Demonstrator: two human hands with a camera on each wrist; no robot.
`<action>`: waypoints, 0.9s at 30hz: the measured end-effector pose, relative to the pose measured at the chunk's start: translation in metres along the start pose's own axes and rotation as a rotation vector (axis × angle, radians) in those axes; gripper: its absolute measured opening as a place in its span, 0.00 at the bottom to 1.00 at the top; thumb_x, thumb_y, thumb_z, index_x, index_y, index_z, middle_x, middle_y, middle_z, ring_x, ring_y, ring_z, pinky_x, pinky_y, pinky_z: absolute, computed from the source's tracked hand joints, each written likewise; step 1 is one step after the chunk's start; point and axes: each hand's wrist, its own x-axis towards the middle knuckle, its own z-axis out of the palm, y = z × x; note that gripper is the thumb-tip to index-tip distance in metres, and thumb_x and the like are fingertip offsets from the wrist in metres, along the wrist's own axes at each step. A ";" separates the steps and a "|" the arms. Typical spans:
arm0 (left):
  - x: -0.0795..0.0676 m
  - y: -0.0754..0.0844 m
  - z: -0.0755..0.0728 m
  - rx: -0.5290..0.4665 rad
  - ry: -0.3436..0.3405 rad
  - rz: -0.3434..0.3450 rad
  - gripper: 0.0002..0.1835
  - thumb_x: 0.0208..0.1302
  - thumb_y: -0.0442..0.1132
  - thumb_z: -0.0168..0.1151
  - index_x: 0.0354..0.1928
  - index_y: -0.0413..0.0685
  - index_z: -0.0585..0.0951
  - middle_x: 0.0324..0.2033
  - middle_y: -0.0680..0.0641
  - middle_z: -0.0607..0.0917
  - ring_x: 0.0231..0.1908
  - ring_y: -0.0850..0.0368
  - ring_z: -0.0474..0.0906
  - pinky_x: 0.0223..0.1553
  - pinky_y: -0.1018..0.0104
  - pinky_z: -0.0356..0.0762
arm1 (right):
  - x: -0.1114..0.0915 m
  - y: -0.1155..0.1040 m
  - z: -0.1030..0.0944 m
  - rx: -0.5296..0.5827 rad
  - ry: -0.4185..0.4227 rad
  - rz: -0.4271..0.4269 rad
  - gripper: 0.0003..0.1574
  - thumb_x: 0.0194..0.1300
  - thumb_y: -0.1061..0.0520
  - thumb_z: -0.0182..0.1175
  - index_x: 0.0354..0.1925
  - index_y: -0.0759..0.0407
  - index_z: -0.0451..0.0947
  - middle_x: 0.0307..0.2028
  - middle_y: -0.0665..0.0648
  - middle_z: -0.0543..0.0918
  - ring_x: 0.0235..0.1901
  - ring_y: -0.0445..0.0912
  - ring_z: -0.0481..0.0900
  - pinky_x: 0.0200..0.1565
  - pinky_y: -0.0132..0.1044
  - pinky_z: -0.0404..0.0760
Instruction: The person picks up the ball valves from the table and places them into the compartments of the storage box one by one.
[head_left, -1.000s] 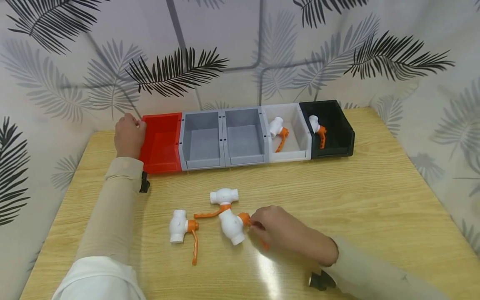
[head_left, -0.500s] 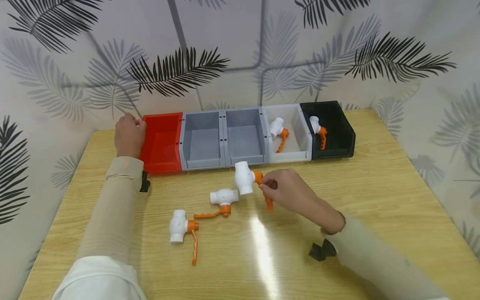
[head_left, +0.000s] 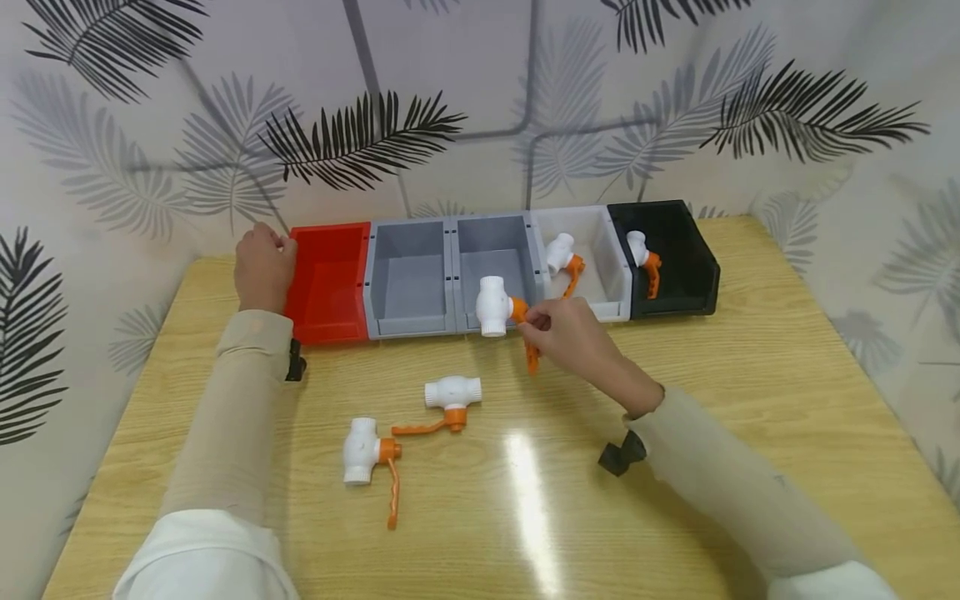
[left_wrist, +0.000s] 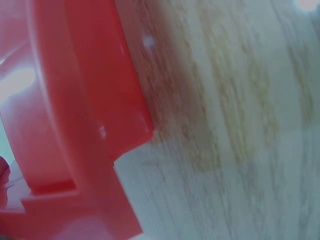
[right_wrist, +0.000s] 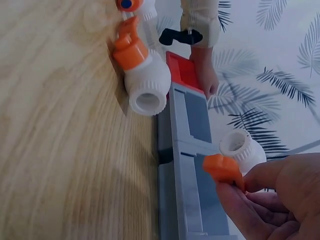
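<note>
My right hand [head_left: 566,333] pinches the orange handle of a white plastic ball valve [head_left: 492,307], held in the air before the front of the right grey bin [head_left: 491,250]. In the right wrist view, thumb and fingers close on that orange handle [right_wrist: 222,167]. Two more ball valves lie on the table: one [head_left: 362,450] nearer me at left, another [head_left: 453,392] behind it. My left hand [head_left: 264,267], fingers curled, grips the left rim of the red bin [head_left: 327,283]; its fingertips are mostly hidden.
A second grey bin [head_left: 410,279] stands beside the red one. The white bin [head_left: 600,283] and black bin [head_left: 686,258] at the right each hold one valve. All the bins form a row along the table's [head_left: 675,367] back edge, before a leaf-patterned backdrop.
My right hand has lifted the ball valve from the table beside the others and carried it away from me, up to the grey bin's front. My left hand stays at the red bin.
</note>
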 end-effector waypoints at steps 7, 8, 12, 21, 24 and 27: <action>0.000 0.001 0.001 0.000 -0.010 -0.008 0.14 0.66 0.42 0.38 0.38 0.36 0.68 0.33 0.38 0.70 0.34 0.42 0.68 0.34 0.50 0.69 | 0.024 0.006 0.001 -0.057 0.042 0.044 0.09 0.59 0.59 0.60 0.28 0.63 0.82 0.24 0.54 0.82 0.23 0.43 0.77 0.28 0.34 0.75; 0.000 0.001 0.001 0.002 -0.013 -0.010 0.15 0.66 0.43 0.38 0.38 0.37 0.68 0.33 0.38 0.70 0.34 0.42 0.67 0.34 0.50 0.69 | 0.028 0.007 0.001 -0.069 0.046 0.046 0.10 0.59 0.59 0.59 0.25 0.63 0.81 0.22 0.54 0.81 0.22 0.43 0.75 0.27 0.33 0.74; 0.001 0.000 0.001 0.007 -0.022 -0.020 0.15 0.66 0.43 0.38 0.39 0.37 0.68 0.34 0.39 0.70 0.35 0.42 0.67 0.36 0.50 0.69 | 0.041 0.009 0.003 -0.119 0.068 0.034 0.18 0.60 0.61 0.56 0.14 0.59 0.71 0.13 0.51 0.68 0.15 0.43 0.63 0.21 0.33 0.60; 0.004 0.000 0.002 0.027 -0.031 -0.055 0.15 0.66 0.44 0.38 0.41 0.37 0.68 0.36 0.39 0.70 0.36 0.42 0.68 0.38 0.51 0.70 | 0.062 0.003 0.005 -0.207 0.113 0.074 0.23 0.60 0.62 0.54 0.11 0.58 0.60 0.12 0.50 0.55 0.14 0.44 0.55 0.19 0.33 0.53; 0.006 -0.001 0.002 0.030 -0.028 -0.056 0.16 0.66 0.44 0.38 0.41 0.38 0.68 0.36 0.39 0.71 0.36 0.42 0.68 0.38 0.51 0.71 | 0.068 0.001 0.007 -0.234 0.115 0.077 0.22 0.59 0.63 0.53 0.11 0.59 0.60 0.12 0.51 0.54 0.13 0.43 0.53 0.18 0.33 0.52; 0.006 -0.002 0.002 0.031 -0.023 -0.047 0.16 0.66 0.44 0.38 0.41 0.38 0.68 0.36 0.39 0.71 0.36 0.42 0.68 0.38 0.51 0.71 | 0.075 -0.001 0.010 -0.243 0.091 0.122 0.22 0.59 0.63 0.52 0.11 0.59 0.59 0.12 0.50 0.54 0.12 0.43 0.52 0.16 0.33 0.52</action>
